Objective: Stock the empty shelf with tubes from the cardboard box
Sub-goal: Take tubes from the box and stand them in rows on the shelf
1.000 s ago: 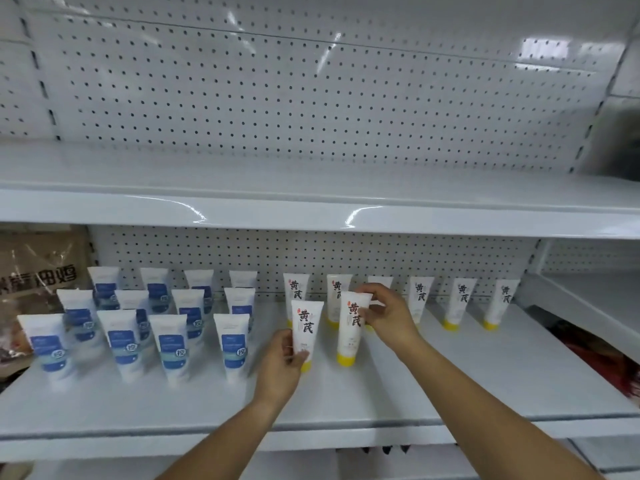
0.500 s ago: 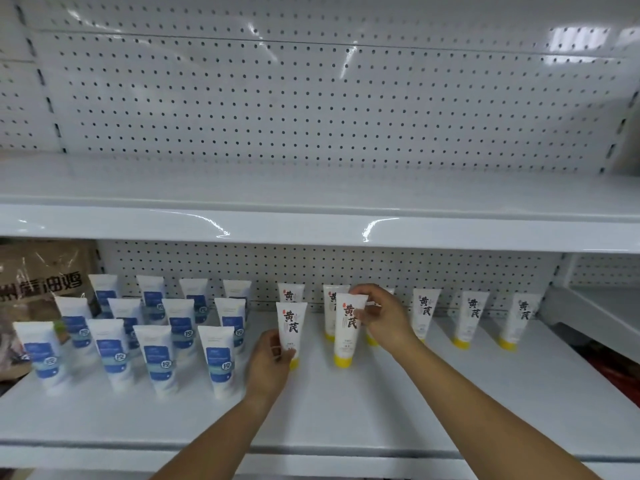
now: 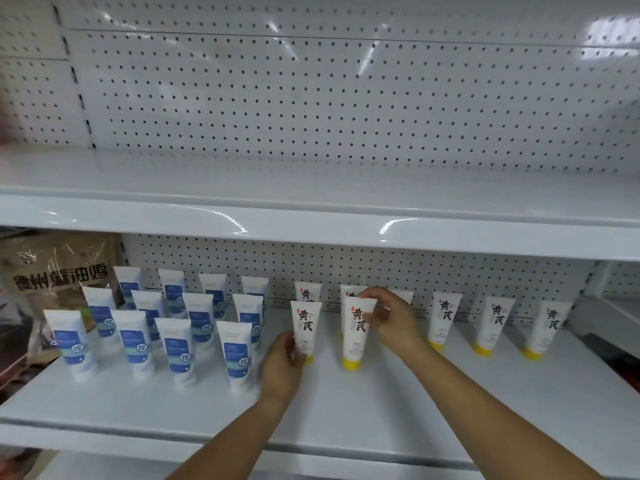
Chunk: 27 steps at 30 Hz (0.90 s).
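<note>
Now our left grip (image 3: 282, 362) pinches the left tube (image 3: 305, 323) low, our right grip (image 3: 391, 320) the right tube (image 3: 356, 336) high; both stand upright (caps down) near the back of the shelf (image 3: 381, 410).

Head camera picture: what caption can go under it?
Left hand and right hand hold two yellow-capped tubes upright on the shelf, beside blue-labelled tubes.

A tube cluster (image 3: 178, 351) is stood on the shelf's (image 3: 381, 407) left, a tube row (image 3: 497, 323) along its back right, a bag (image 3: 59, 271) beyond its left end.
</note>
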### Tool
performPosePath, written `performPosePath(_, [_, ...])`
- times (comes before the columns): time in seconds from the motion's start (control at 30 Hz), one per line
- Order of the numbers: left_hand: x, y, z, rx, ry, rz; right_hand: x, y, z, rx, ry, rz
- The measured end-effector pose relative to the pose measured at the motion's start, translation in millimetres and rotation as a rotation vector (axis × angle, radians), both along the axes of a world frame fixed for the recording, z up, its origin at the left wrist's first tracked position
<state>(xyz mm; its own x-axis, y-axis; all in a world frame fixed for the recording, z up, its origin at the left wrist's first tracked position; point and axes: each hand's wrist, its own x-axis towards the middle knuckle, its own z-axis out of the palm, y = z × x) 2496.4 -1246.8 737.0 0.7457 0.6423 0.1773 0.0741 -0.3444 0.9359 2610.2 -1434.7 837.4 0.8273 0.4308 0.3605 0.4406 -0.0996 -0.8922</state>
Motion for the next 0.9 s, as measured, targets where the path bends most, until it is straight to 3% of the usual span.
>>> performPosePath(0.23, [-17, -26, 6, -0.024, -0.044, 0.147, 1, -6, -1, 0.003, 0.01, -0.026])
performPosePath(0.47, [-3, -73, 23, -0.109, -0.105, -0.039, -3, -6, -2, 0.008, 0.016, -0.024])
performPosePath(0.9, [29, -81, 26, -0.08, -0.078, -0.095, 6, 3, -14, -0.033, -0.011, -0.01])
